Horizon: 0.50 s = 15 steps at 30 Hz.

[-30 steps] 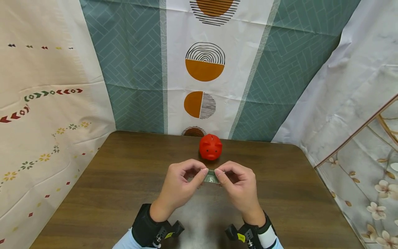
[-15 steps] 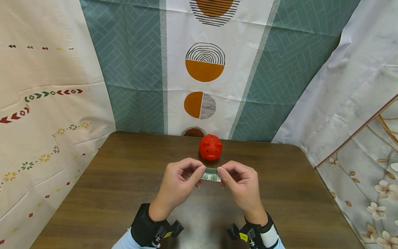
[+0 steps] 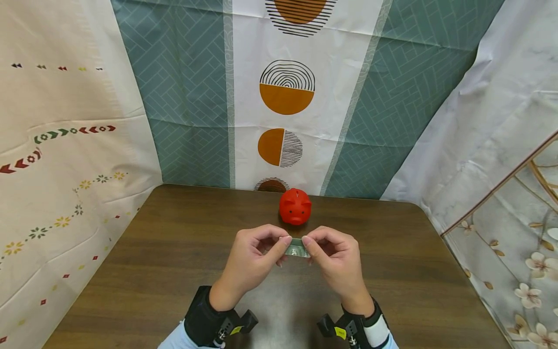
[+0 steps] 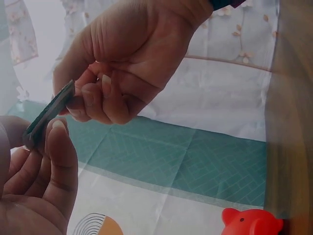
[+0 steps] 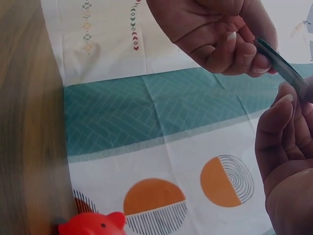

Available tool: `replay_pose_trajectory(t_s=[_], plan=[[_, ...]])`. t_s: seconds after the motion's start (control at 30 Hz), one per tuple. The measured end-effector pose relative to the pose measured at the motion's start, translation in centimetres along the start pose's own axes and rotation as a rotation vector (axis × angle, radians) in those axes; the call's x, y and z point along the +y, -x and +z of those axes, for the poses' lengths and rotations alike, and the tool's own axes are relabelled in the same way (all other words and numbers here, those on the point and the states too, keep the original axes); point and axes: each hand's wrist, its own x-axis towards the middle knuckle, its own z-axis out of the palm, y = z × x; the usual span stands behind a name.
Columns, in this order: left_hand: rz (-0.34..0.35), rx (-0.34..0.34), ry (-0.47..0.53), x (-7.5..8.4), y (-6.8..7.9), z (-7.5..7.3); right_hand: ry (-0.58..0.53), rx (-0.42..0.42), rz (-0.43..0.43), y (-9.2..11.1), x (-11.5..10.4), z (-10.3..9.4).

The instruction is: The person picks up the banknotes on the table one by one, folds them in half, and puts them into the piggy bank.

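Observation:
Both hands hold a small folded green banknote (image 3: pixel 297 248) above the table, in front of a red piggy bank (image 3: pixel 295 207). My left hand (image 3: pixel 250 261) pinches the note's left end between thumb and fingers. At the other end, my right hand (image 3: pixel 337 261) has the same kind of pinch. Seen edge-on in the left wrist view, the banknote (image 4: pixel 49 115) shows as a narrow, layered strip. In the right wrist view the banknote (image 5: pixel 282 66) slants between the fingertips of both hands. Its ends are hidden under the thumbs.
The brown wooden table (image 3: pixel 174 232) reaches back to a green and white patterned curtain (image 3: pixel 192 97). The piggy bank stands near the table's far edge, facing me. Pale patterned cloths hang along the left (image 3: pixel 65 194) and right (image 3: pixel 492 160) sides.
The hands spread slightly apart and showed more of the banknote half a second ago. Now they are a little closer together and slightly lower. Both keep their pinch. The piggy bank has not moved.

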Motion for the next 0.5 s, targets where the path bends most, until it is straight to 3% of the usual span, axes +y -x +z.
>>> replay_pose_trajectory(t_s=[0.5], plan=[[0.049, -0.048, -0.021, -0.29, 0.02, 0.23, 0.001, -0.062, 0.028, 0.12, -0.04, 0.53]])
